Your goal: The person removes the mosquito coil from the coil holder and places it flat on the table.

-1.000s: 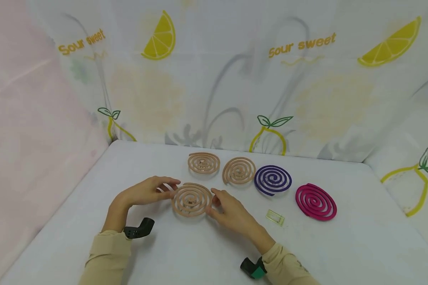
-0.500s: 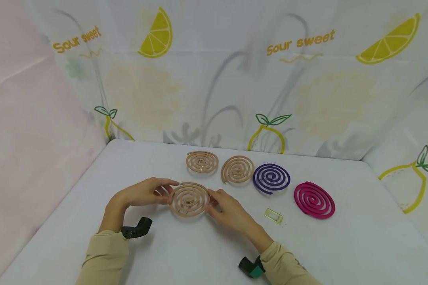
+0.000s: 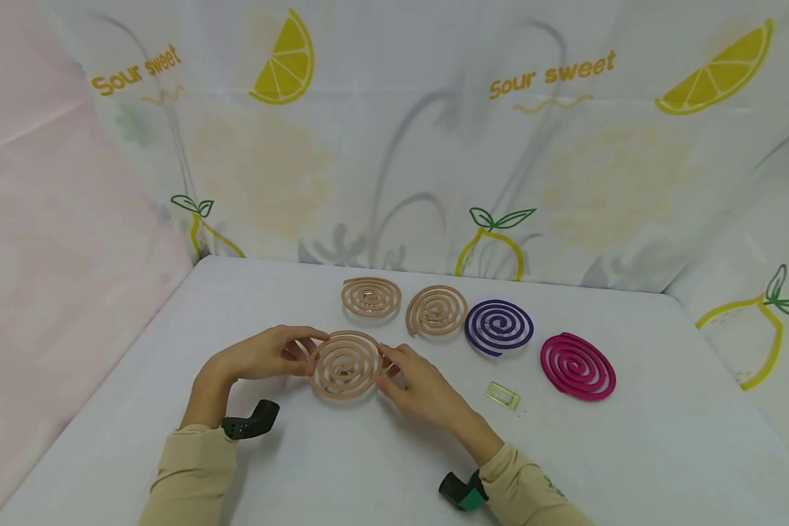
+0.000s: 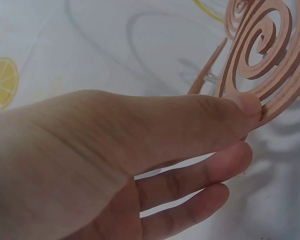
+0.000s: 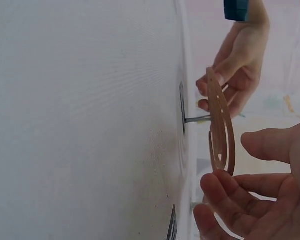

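A tan mosquito coil (image 3: 345,365) sits raised over a thin metal stand (image 5: 195,119), its face tilted toward me in the head view. My left hand (image 3: 272,354) pinches its left edge, the thumb (image 4: 235,107) lying over the rim. On the opposite side is my right hand (image 3: 427,387). In the right wrist view its fingertips (image 5: 217,182) touch the coil's edge, while the thumb (image 5: 262,145) stands off from it.
Behind stand two more tan coils (image 3: 371,297) and a purple coil (image 3: 499,326). A magenta coil (image 3: 577,367) lies at the right. A small yellowish rectangular stand (image 3: 502,395) lies flat on the white table (image 3: 657,453) near my right hand. A lemon-print cloth rises behind.
My left thumb and fingers have come onto the coil's left edge. The coil's far edge has tipped up slightly. My right hand stays at its right rim; the head view has shifted a little.
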Demonstrator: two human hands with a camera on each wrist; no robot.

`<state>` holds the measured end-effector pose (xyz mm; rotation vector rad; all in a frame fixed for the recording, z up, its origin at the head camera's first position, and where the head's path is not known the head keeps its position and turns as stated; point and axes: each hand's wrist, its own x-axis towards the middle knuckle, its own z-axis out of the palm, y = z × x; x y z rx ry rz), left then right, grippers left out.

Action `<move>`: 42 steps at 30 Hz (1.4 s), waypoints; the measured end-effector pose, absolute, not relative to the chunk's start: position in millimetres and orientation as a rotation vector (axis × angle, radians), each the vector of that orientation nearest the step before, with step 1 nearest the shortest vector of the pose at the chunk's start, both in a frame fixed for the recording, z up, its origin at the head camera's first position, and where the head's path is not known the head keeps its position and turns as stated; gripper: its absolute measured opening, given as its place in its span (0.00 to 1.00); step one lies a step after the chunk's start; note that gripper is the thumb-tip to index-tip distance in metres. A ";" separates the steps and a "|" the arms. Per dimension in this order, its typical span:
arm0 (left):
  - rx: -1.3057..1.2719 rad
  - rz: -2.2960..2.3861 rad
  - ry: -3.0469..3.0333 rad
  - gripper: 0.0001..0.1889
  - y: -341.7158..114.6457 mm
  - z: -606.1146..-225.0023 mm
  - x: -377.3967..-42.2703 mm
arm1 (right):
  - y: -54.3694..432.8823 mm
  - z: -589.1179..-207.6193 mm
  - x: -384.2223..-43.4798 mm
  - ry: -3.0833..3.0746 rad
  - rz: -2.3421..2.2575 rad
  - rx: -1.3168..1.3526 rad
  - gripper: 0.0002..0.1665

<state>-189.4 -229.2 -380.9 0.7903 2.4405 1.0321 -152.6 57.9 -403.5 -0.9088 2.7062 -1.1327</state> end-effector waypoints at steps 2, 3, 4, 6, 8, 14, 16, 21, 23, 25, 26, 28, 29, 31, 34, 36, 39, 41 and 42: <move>0.793 1.037 2.443 0.28 -228.7 -380.4 -189.2 | 58.2 -403.3 -152.2 2.703 -1.137 -0.919 0.29; 0.795 1.039 2.444 0.28 -228.4 -380.2 -189.2 | 58.4 -403.2 -152.1 2.701 -1.140 -0.924 0.29; 0.797 1.035 2.448 0.28 -228.2 -379.9 -189.2 | 58.6 -403.1 -152.0 2.698 -1.140 -0.927 0.29; 0.796 1.029 2.453 0.28 -228.1 -379.6 -189.2 | 58.8 -402.7 -151.9 2.690 -1.145 -0.930 0.29; 0.797 1.022 2.460 0.28 -228.7 -379.9 -189.3 | 58.8 -402.2 -151.5 2.672 -1.159 -0.925 0.29; 0.780 1.030 2.456 0.28 -230.3 -381.3 -188.9 | 58.2 -400.1 -150.7 2.636 -1.189 -0.908 0.30; 0.773 1.038 2.452 0.28 -229.9 -380.8 -188.8 | 58.3 -399.5 -150.7 2.623 -1.202 -0.901 0.30; 0.802 1.039 2.477 0.27 -229.6 -378.2 -188.3 | 58.1 -399.0 -151.6 2.607 -1.221 -0.899 0.31; 0.813 1.037 2.488 0.27 -229.4 -377.5 -188.1 | 58.1 -398.7 -151.9 2.605 -1.228 -0.896 0.31; 0.816 1.038 2.494 0.26 -228.6 -376.7 -187.5 | 58.6 -398.1 -151.7 2.598 -1.242 -0.885 0.32; 0.826 1.038 2.502 0.26 -228.0 -376.4 -187.3 | 58.9 -398.1 -151.8 2.596 -1.248 -0.880 0.32; 0.830 1.030 2.526 0.24 -226.9 -375.9 -187.2 | 59.9 -397.7 -151.9 2.590 -1.268 -0.866 0.32; 0.832 1.027 2.541 0.23 -226.3 -375.7 -187.2 | 60.5 -397.6 -152.1 2.586 -1.277 -0.861 0.32; 0.819 1.027 2.568 0.22 -224.8 -375.0 -187.1 | 61.8 -397.2 -152.6 2.577 -1.299 -0.852 0.32; 0.793 1.030 2.599 0.21 -222.3 -374.4 -187.0 | 64.2 -396.7 -153.9 2.556 -1.337 -0.843 0.32; 0.780 1.047 2.604 0.20 -219.9 -374.2 -187.0 | 65.9 -396.4 -155.3 2.551 -1.357 -0.844 0.32; 0.773 1.067 2.608 0.19 -215.7 -374.9 -187.8 | 68.9 -395.9 -158.4 2.553 -1.380 -0.863 0.31; 0.775 1.083 2.607 0.19 -212.6 -376.0 -188.8 | 71.4 -394.2 -160.0 2.556 -1.395 -0.871 0.31; 0.776 1.088 2.606 0.19 -211.0 -376.8 -189.2 | 72.7 -393.4 -160.8 2.559 -1.401 -0.879 0.30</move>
